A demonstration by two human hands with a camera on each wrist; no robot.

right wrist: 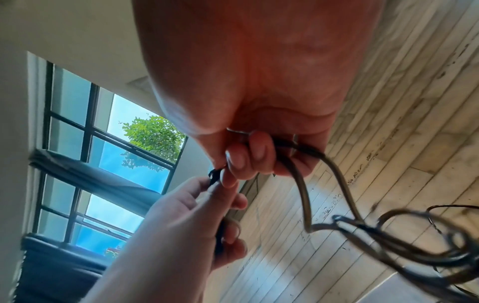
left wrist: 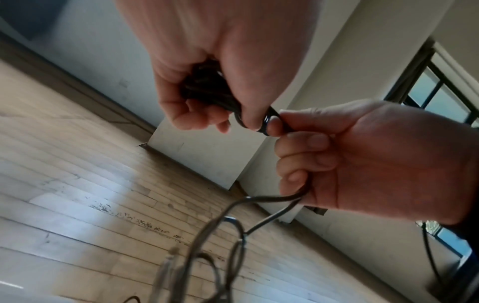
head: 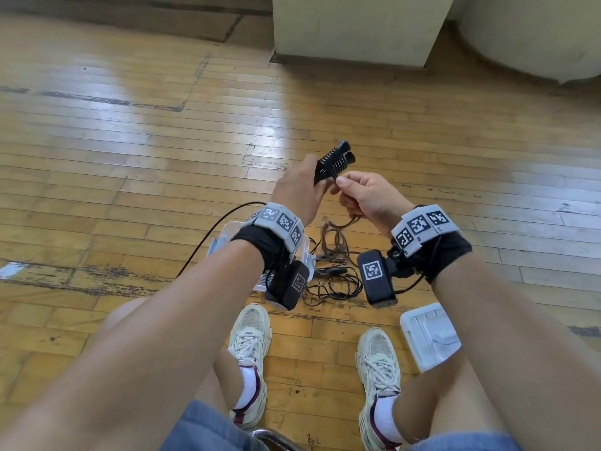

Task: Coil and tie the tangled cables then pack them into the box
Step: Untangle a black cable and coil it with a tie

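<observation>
My left hand [head: 305, 183] grips a black cable bundle [head: 335, 161] wound tight with turns of its own cord, raised above the floor. My right hand [head: 354, 193] pinches the bundle's loose black end [left wrist: 269, 121] between thumb and forefinger. Its lower fingers curl round a brown cable [left wrist: 272, 199] that hangs down. That brown cable [right wrist: 303, 196] runs into a tangle of thin cables [head: 331, 278] on the floor between my wrists. A clear plastic box [head: 224, 237] sits on the floor, mostly hidden under my left wrist.
A white lid [head: 429, 336] lies on the wooden floor by my right knee. My two shoes [head: 250, 336] stand just behind the tangle. A cream cabinet [head: 354, 27] stands at the back, with open floor to the left.
</observation>
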